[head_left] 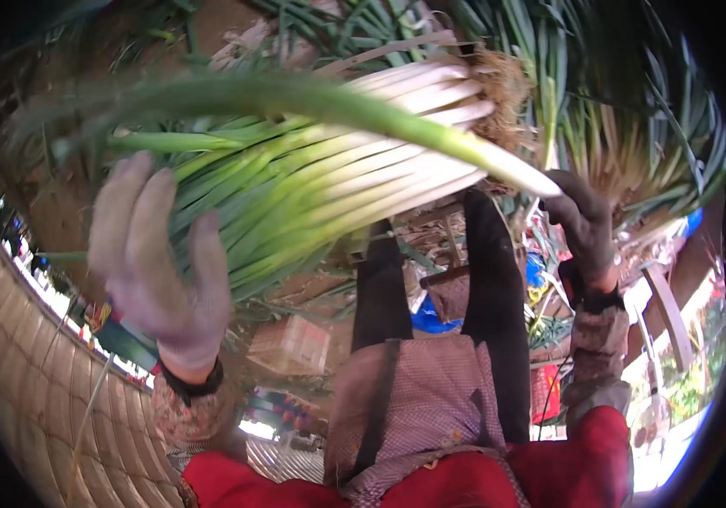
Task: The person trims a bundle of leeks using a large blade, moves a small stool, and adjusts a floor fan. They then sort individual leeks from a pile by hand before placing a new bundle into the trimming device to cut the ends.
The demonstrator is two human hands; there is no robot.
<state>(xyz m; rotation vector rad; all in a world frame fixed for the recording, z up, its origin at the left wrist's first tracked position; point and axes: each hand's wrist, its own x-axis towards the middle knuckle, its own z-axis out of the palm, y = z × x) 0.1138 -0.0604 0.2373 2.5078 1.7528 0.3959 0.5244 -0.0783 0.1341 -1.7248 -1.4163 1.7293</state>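
Observation:
A single long green onion [431,131] stretches across the view, its white root end pinched in my gloved right hand [581,222]. Its green leaf end at the left is smeared by motion. Below it lies a row of green onions [354,178], white stems and brown roots to the right, green leaves to the left. My left hand [160,254], in a pale glove, is raised beside the leaf ends with fingers apart and nothing in it.
More green onions [634,135] lie at the upper right and along the top. Under my knees sit a cardboard box [291,345] and a blue plastic bag [435,317]. A ribbed curved surface [33,372] runs along the left. Loose leaves and scraps cover the ground.

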